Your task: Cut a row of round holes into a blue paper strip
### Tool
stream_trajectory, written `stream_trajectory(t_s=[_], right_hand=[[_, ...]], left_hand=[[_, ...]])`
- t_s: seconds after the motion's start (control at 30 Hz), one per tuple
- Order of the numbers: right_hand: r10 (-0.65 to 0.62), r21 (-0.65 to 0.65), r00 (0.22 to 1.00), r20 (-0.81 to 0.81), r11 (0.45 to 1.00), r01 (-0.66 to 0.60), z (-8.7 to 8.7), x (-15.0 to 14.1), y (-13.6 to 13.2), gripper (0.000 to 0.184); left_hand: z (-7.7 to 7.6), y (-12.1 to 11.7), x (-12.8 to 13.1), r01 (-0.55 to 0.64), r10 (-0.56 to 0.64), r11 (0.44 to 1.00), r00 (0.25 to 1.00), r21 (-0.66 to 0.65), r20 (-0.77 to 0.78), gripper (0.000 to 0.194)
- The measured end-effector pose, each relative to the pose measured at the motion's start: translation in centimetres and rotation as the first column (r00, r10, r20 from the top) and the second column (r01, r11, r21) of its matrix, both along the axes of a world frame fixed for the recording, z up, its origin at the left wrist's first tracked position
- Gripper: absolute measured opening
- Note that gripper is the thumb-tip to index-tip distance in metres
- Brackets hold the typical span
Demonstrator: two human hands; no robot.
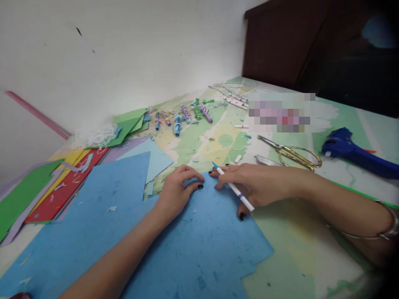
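My left hand (179,191) rests on a large blue craft sheet (199,245), with its thumb and fingertips close together at the sheet's far edge. Across from it, my right hand (249,180) has a white felt-tip marker (235,191) lodged between its fingers. The marker's blue tip points up and left, away from the sheet's surface. The fingertips of this hand also touch the sheet near its far edge, and its thumb is spread toward me. Dark polish shows on the nails of both hands.
Gold-handled scissors (296,155) and a blue tape dispenser (358,153) lie right. Rolled paper pieces (177,124) and more markers (235,101) sit farther back. Coloured sheets (67,182) and white string (93,137) are left. A white wall (124,50) rises behind. Something is pixelated.
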State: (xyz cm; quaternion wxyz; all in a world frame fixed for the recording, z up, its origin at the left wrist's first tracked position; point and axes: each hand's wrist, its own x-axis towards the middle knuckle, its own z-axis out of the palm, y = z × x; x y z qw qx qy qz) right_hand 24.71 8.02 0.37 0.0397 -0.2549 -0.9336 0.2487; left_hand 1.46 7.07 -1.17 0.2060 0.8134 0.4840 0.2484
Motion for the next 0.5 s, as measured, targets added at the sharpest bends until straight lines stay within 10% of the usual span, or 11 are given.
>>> stream_trajectory(t_s=[0.5], right_hand=[[-0.003, 0.002, 1.0, -0.013, 1.0, 0.003, -0.11, -0.02, -0.08, 0.056]], left_hand=[[-0.81, 0.53, -0.19, -0.008, 0.006, 0.999, 0.999, 0.046, 0.046, 0.018]])
